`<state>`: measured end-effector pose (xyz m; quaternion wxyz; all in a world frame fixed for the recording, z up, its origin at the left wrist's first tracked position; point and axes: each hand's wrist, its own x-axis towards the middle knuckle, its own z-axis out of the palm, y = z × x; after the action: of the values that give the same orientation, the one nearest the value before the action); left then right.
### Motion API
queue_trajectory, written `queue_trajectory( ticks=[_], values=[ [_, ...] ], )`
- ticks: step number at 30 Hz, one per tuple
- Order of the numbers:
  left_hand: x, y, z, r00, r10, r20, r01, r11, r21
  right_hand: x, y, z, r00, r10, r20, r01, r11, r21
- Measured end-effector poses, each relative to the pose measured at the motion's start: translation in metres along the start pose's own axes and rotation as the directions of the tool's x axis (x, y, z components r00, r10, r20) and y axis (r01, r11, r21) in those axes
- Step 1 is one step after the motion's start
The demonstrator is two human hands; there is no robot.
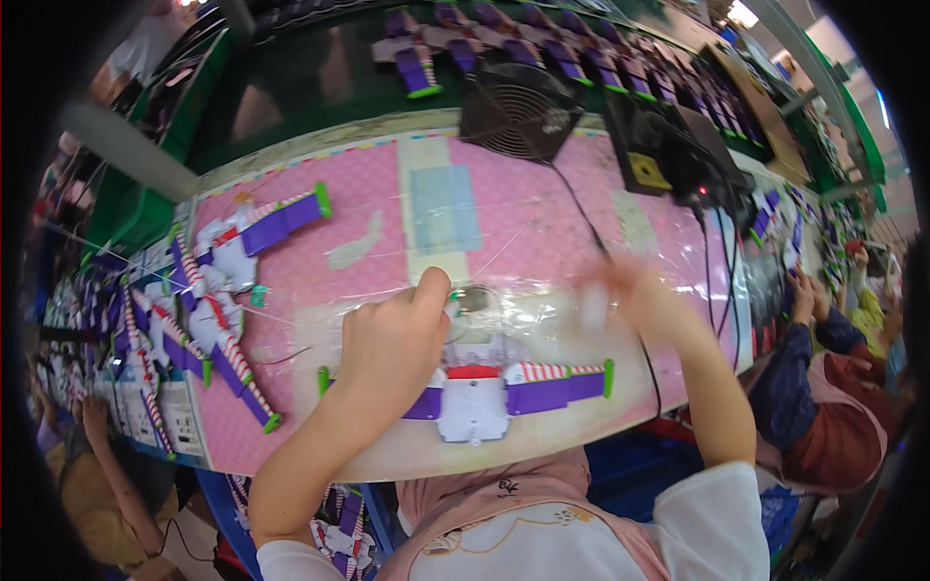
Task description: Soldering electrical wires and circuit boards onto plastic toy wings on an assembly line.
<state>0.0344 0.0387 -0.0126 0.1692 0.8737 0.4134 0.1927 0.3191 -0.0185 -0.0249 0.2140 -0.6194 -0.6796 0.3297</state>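
In front of me on the table lies a toy wing piece (473, 412), with a white body, a red strip, purple panels, striped edges and green tips. My left hand (392, 334) is over its left wing and hides part of it. The fingers are closed at a small round part (474, 299) with a green bit by the fingertips; what exactly they pinch is hidden. To the right, my right hand (635, 295) is raised above the table and smeared by motion. A whitish blur shows at its fingers, too unclear to name.
More wing pieces (228, 266) lie at the left. A black fan (520, 114) stands at the back, its cable running toward me. Beside it is a black stand with a yellow sponge (647, 171). A row of wing pieces (415, 68) lines the green belt; co-workers sit either side.
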Motion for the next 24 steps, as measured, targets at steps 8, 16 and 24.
queue_trajectory(
  ticks=[8, 16, 24],
  values=[
    [-0.079, -0.027, -0.086, 0.896, -0.358, 0.261, 0.368, 0.275, -0.888, -0.062, -0.064, -0.026, 0.9, 0.184, 0.395, -0.418, 0.62, 0.664],
    [-0.092, -0.015, -0.06, 0.826, -0.388, 0.41, 0.458, 0.037, -0.888, 0.323, -0.086, 0.066, 0.953, 0.12, 0.28, -0.304, 0.359, 0.883],
    [-0.205, -0.066, -0.07, 0.472, -0.881, 0.032, 0.427, 0.197, -0.883, 0.375, -0.088, 0.112, 0.891, 0.45, 0.058, -0.087, 0.045, 0.995]
  ],
)
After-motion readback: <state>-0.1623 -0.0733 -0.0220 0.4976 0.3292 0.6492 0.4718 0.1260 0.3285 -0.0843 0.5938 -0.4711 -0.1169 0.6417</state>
